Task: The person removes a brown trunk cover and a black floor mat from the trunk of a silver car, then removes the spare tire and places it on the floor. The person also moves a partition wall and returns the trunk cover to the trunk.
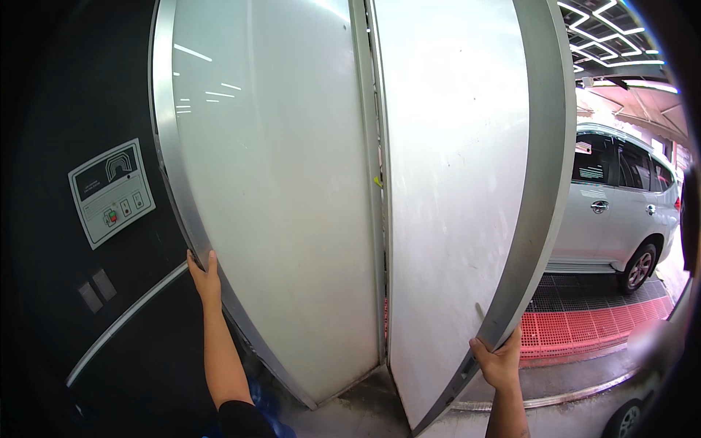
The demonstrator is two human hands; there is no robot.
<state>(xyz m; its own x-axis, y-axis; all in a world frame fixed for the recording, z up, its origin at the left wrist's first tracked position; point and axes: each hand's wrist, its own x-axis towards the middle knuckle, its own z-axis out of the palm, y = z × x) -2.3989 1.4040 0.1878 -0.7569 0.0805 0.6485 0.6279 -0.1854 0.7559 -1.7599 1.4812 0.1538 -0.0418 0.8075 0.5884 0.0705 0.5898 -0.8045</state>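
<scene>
Gripping white panels' metal edges, left hand (205, 276), right hand (499, 360), garage, red floor grating (577, 326)

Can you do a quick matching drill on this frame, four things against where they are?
Things:
1. left hand
2. right hand
3. silver car
4. control sticker

Places:
A. on the dark wall at far left
B. gripping the metal edge of the right white panel
C. parked at right, beyond the red grating
D. on the metal edge of the left white panel

Pairs: 1-D, 2-B, 3-C, 4-A
</scene>
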